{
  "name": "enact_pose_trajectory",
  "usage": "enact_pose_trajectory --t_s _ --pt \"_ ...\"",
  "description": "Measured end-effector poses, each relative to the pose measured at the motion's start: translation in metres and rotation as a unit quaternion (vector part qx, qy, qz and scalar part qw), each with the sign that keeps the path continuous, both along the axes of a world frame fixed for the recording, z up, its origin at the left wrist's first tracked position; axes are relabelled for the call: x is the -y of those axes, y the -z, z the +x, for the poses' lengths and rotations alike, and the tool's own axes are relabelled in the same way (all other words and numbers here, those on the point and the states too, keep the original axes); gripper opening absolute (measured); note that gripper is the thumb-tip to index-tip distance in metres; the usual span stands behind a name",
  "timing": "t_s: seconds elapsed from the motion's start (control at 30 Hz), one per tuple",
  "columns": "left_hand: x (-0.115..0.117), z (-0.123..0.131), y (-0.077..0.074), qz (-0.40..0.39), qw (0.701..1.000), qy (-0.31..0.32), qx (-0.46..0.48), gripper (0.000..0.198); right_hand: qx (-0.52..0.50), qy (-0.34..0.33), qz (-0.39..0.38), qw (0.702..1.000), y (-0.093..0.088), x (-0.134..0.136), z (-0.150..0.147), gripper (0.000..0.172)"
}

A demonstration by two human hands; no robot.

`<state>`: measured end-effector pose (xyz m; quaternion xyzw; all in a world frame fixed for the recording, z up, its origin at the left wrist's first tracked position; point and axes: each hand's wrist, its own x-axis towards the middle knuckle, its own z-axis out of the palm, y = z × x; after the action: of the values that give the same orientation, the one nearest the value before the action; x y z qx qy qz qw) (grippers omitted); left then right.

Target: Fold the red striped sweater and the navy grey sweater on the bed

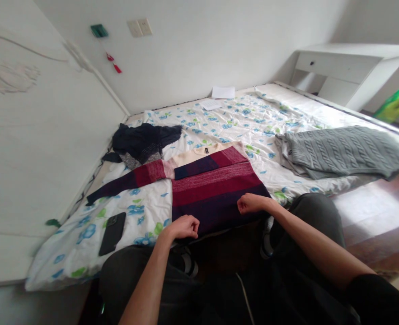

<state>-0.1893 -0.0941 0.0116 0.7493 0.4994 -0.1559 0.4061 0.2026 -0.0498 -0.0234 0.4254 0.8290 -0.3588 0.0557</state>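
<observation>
Pinching narrowly, my left hand (185,227) and right hand (252,203) are holding the hem of the maroon-and-navy striped knit sweater (213,194) flat on the white floral quilt (84,234).

Two hands (184,227), one phone (113,233), two paper sheets (222,92)

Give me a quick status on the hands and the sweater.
Left hand and right hand curled at near hem of maroon-and-navy striped sweater. Sleeve stretched out left. Black phone left of sweater, apart.
</observation>
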Motion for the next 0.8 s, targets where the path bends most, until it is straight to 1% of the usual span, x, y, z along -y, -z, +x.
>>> enact_pose_trajectory --t_s 0.13,0.23,0.3,0.37,0.4,0.43,0.47,0.53,0.57,0.6,0.63,0.7,0.73,0.8 --pt "-0.003 0.003 0.01 0.005 1.0 0.007 -0.009 0.018 -0.03 0.028 -0.034 0.999 0.01 -0.008 0.007 0.016" --pt "-0.008 -0.004 0.014 -0.022 1.0 -0.008 0.014 0.027 -0.026 0.061 -0.017 0.998 0.013 -0.021 0.029 0.019" --pt "-0.016 -0.017 0.012 -0.056 0.997 -0.012 0.044 0.039 -0.013 0.107 0.008 0.994 0.015 -0.032 0.051 0.02" --pt "-0.027 -0.037 0.006 -0.083 0.994 -0.019 0.062 0.049 0.001 0.165 0.025 0.986 0.016 -0.044 0.075 0.019" --pt "-0.034 -0.048 0.002 -0.081 0.995 -0.026 0.057 0.051 0.01 0.198 0.029 0.98 0.017 -0.05 0.086 0.018" --pt "-0.042 -0.06 -0.002 -0.058 0.997 -0.042 0.04 0.05 0.021 0.235 0.028 0.971 0.018 -0.056 0.095 0.018" --pt "-0.05 -0.071 -0.007 -0.019 0.998 -0.065 0.014 0.049 0.035 0.274 0.019 0.961 0.019 -0.062 0.102 0.019" --pt "-0.066 -0.089 -0.012 0.068 0.988 -0.132 -0.044 0.047 0.054 0.337 -0.03 0.94 0.021 -0.07 0.111 0.026" --pt "-0.073 -0.094 -0.014 0.093 0.978 -0.172 -0.068 0.048 0.052 0.355 -0.07 0.931 0.022 -0.074 0.112 0.031" --pt "-0.078 -0.096 -0.014 0.099 0.969 -0.209 -0.087 0.051 0.041 0.362 -0.118 0.924 0.022 -0.076 0.113 0.035" --pt "-0.083 -0.096 -0.013 0.085 0.962 -0.238 -0.105 0.053 0.025 0.36 -0.169 0.917 0.021 -0.078 0.114 0.038" --pt "-0.089 -0.091 -0.009 0.04 0.956 -0.259 -0.13 0.055 0.005 0.341 -0.259 0.904 0.019 -0.079 0.116 0.042" --pt "-0.09 -0.088 -0.007 0.018 0.957 -0.255 -0.138 0.055 0.007 0.329 -0.292 0.898 0.017 -0.08 0.117 0.043" --pt "-0.09 -0.084 -0.003 -0.016 0.96 -0.238 -0.144 0.054 0.034 0.304 -0.335 0.891 0.015 -0.08 0.121 0.046"
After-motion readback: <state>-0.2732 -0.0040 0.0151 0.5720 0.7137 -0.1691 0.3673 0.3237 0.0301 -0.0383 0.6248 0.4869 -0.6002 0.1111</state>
